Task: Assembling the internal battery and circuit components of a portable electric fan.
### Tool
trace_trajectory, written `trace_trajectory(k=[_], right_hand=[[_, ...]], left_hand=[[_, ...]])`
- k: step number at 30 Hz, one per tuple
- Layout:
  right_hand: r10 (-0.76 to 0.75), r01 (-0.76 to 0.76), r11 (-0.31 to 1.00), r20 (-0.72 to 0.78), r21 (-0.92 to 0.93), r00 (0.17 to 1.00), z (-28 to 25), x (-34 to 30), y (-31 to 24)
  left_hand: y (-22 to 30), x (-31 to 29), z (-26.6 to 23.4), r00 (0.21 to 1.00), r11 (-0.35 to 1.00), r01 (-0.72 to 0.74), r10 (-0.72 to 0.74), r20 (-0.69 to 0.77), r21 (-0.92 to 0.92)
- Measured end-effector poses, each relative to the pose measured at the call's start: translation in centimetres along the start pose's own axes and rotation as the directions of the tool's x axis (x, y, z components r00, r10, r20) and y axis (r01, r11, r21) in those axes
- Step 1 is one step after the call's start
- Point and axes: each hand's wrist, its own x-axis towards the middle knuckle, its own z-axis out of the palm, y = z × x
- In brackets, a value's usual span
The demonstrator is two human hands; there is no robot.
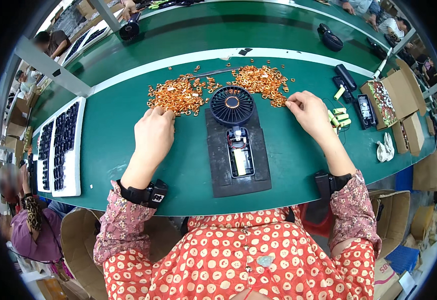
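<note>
A small black hand-held fan (234,125) lies on a dark mat (218,170) in front of me, its handle open and showing a pale green battery (240,162) and wires. My left hand (153,132) rests knuckles-up at the near edge of the left pile of small copper parts (177,95), fingers curled; what they hold is hidden. My right hand (308,110) pinches at the near edge of the right pile of copper parts (262,80), fingertips touching a piece.
White trays of black parts (64,147) lie at the left. Loose green batteries (339,116), black housings (366,111) and cardboard boxes (393,95) sit at the right. A white cloth (386,148) lies near the edge. Another person (28,220) sits at lower left.
</note>
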Motion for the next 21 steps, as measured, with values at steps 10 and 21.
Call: trace_trajectory(k=[10,21], right_hand=[[-0.039,0.039,0.999,0.04,0.013,0.998,1.2,0.2,-0.7],[-0.056,0.054,0.998,0.057,0.034,0.997,0.4,-2.3,-0.6]], left_hand=[[-0.4,1.0,0.6,0.996,0.975,-0.08,0.068,0.063,0.208],[3.3,-2.2,-3.4,0.992,0.878,-0.069,0.109,0.058,-0.473]])
